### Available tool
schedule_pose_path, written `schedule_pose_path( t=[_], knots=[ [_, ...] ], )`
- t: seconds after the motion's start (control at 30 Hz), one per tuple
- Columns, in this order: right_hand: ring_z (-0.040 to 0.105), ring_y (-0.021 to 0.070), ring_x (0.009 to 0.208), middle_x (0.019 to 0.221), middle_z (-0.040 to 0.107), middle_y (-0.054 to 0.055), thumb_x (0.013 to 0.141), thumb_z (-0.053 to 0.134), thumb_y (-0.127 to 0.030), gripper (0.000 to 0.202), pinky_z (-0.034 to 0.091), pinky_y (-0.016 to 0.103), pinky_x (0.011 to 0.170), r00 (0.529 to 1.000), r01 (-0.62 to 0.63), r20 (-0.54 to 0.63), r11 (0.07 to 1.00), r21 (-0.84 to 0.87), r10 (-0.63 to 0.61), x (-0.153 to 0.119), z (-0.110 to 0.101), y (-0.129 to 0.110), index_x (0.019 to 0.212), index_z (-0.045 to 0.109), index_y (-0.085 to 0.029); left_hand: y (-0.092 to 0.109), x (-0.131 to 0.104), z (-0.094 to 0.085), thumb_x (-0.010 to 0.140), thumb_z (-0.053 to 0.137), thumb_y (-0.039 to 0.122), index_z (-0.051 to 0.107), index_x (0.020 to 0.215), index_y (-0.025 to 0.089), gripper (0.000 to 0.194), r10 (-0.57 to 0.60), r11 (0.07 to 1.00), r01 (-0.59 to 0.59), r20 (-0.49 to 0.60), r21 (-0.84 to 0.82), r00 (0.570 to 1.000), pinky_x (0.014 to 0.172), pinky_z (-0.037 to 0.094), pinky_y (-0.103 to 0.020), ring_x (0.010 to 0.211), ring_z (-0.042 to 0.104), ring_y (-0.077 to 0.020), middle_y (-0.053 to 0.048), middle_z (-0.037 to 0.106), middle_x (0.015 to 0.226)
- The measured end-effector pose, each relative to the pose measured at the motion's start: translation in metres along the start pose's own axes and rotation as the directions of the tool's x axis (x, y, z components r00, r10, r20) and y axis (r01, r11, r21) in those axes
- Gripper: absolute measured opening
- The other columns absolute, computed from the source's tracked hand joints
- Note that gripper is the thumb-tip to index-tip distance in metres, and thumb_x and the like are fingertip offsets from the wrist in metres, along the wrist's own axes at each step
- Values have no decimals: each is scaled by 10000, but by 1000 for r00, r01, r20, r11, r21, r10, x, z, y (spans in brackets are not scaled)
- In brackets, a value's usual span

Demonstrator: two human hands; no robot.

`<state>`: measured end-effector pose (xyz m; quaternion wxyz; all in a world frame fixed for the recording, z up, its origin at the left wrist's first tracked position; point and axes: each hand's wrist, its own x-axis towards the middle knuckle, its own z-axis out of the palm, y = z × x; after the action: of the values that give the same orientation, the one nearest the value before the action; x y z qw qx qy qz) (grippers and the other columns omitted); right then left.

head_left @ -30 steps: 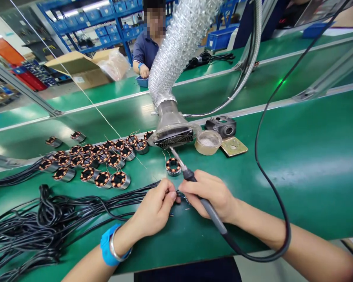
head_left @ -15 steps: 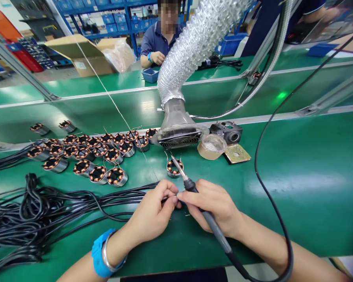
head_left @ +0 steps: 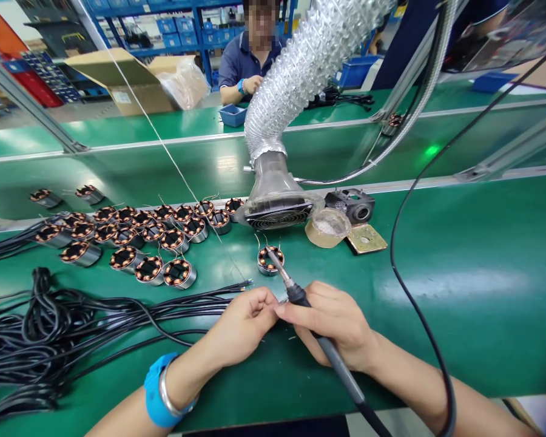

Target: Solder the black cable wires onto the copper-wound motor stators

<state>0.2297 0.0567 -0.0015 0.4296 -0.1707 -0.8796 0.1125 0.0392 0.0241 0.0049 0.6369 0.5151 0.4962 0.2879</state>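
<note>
Black soldering iron [head_left: 297, 294] in right grip [head_left: 333, 320], copper-wound ring [head_left: 264, 266] beyond.

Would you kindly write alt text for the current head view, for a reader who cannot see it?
A person's right hand holds a soldering iron over a green workbench; the left hand is pinched closed beside it, and anything it holds is hidden. One copper-wound ring stands just beyond, with more rings and black cables to the left and a silver duct behind.
</note>
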Motion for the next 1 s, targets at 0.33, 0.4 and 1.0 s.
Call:
schedule_pose_path(
  t=[0.33, 0.4, 1.0],
  knots=[
    [464, 134, 616, 700, 600, 8, 862, 548, -43, 291, 391, 267, 583, 982, -189, 2, 971, 150, 191, -6, 8, 7, 1117, 586, -178, -8, 1, 2, 883, 543, 429, 427, 702, 188, 323, 2, 997, -10, -104, -74, 995, 493, 212, -213, 531, 222, -79, 87, 293, 582],
    [460, 132, 605, 688, 598, 1, 860, 542, -37, 289, 394, 266, 584, 980, -196, -13, 972, 130, 199, -4, 8, 7, 1106, 586, -181, -9, 2, 6, 886, 543, 423, 424, 705, 191, 318, -17, 994, 2, -144, -105, 989, 470, 197, -207, 502, 194, -71, 96, 279, 562],
    [466, 147, 688, 737, 553, 19, 945, 441, -103, 234, 453, 274, 684, 990, -136, 45, 984, 113, 132, 0, 9, 11, 1126, 583, -150, -10, 1, 3, 826, 619, 444, 431, 721, 192, 332, -111, 983, 73, -233, -166, 966, 417, 117, -189, 427, 125, -36, 121, 231, 519]
  ],
)
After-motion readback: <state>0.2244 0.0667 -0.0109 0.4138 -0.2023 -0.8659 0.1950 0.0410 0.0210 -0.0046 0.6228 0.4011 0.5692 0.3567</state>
